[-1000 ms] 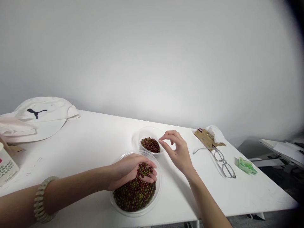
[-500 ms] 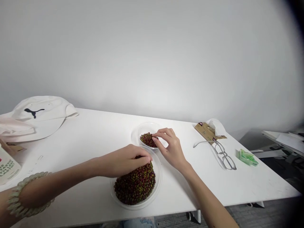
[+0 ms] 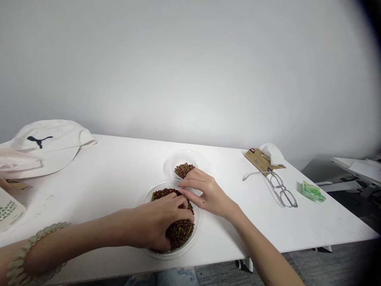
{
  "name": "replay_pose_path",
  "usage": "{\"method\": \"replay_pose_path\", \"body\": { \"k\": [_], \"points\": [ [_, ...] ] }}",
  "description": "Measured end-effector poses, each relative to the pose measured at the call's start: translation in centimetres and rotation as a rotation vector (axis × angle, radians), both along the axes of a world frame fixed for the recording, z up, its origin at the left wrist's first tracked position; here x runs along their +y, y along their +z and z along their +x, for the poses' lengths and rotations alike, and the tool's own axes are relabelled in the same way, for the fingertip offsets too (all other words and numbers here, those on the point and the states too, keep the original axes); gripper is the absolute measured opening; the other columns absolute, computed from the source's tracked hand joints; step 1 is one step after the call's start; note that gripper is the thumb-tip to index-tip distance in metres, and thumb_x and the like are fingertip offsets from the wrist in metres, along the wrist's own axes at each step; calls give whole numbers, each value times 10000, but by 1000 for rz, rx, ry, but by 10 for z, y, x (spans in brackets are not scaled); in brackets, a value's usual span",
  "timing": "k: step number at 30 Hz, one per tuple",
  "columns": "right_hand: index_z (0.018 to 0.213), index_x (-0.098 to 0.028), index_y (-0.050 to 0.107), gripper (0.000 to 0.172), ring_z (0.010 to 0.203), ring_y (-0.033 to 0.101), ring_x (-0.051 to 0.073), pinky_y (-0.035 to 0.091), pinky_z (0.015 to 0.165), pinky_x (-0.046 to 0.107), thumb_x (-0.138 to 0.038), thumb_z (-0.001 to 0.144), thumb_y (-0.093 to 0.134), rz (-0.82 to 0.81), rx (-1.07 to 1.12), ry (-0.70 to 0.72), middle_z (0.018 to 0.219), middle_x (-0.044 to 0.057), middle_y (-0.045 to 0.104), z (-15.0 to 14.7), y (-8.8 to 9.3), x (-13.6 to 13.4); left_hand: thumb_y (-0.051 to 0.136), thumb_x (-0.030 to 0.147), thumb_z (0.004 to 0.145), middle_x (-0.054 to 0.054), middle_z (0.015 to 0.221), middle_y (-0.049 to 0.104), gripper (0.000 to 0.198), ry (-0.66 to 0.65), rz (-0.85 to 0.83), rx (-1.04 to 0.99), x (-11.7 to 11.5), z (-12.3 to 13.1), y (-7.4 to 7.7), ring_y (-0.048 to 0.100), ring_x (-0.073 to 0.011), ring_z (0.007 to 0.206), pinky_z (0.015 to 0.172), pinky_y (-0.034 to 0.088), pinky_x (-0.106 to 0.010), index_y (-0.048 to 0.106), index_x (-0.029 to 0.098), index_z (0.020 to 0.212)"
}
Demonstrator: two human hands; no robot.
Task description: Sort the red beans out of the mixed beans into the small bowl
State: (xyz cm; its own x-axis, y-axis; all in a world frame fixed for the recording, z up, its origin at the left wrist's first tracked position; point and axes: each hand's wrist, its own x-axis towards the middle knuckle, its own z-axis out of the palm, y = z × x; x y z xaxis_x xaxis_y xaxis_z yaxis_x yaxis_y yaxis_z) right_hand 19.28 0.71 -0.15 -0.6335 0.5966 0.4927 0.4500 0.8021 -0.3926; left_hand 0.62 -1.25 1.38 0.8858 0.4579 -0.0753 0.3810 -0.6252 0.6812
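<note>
A clear round bowl (image 3: pixel 196 234) near the front of the table holds a heap of mixed red and green beans (image 3: pixel 180 234). My left hand (image 3: pixel 160 218) reaches over it with the fingers spread and curled down onto the beans; some fingertips are hidden. At the bowl's far rim is my right hand (image 3: pixel 205 190), thumb and index fingertips close together; anything between them is too small to make out. Just behind stands a second clear bowl (image 3: pixel 201 159), with a smaller pile of red and green beans (image 3: pixel 183 170) partly covered by my right hand.
On the white table (image 3: pixel 119 167), a white cap (image 3: pixel 56 139) and a printed cup (image 3: pixel 10 210) are at the left. Eyeglasses (image 3: pixel 281 188), a brown package (image 3: pixel 258 161) with white tissue (image 3: pixel 272 154), and a green wrapper (image 3: pixel 312 192) lie at the right. A wall stands behind.
My right hand has moved from the far bowl toward me, to the near bowl's rim. My left hand has lowered and spread its fingers over the beans.
</note>
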Motion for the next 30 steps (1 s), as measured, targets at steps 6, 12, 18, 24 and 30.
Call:
{"method": "replay_pose_path", "body": {
  "k": [6,12,18,24,30],
  "points": [
    [931,-193,592,170,764,495,158,438,730,325,-203,873,432,3,-28,-2,784,37,577,1,0,3,539,76,521,6,905,572,400,51,-141,-24,13,4,-7,493,-186,869,805,351,-273,592,226,888],
    [917,-189,596,152,794,507,153,435,741,311,-195,863,453,-51,-33,-15,801,28,596,2,2,1,568,227,631,22,792,564,238,296,-619,-72,19,2,-1,529,-148,744,652,391,-236,593,227,867],
    [920,-183,583,126,805,521,142,439,722,286,-184,846,482,-110,84,-68,833,29,598,5,7,-1,620,284,649,-5,837,587,266,357,-1031,-248,15,4,6,550,-144,780,761,410,-281,564,198,894],
    [776,-180,565,44,740,495,143,415,705,299,-204,807,544,-132,93,-33,754,16,569,8,17,-4,446,379,765,-24,874,580,251,435,-1157,-494,7,9,2,514,-168,887,810,400,-302,583,180,834],
    [836,-193,624,107,866,443,170,400,764,305,-236,740,640,-187,-116,41,825,23,538,4,14,-7,377,427,784,-6,694,581,314,438,-1233,-523,9,12,-9,552,-167,760,834,388,-332,554,173,726]
  ]
}}
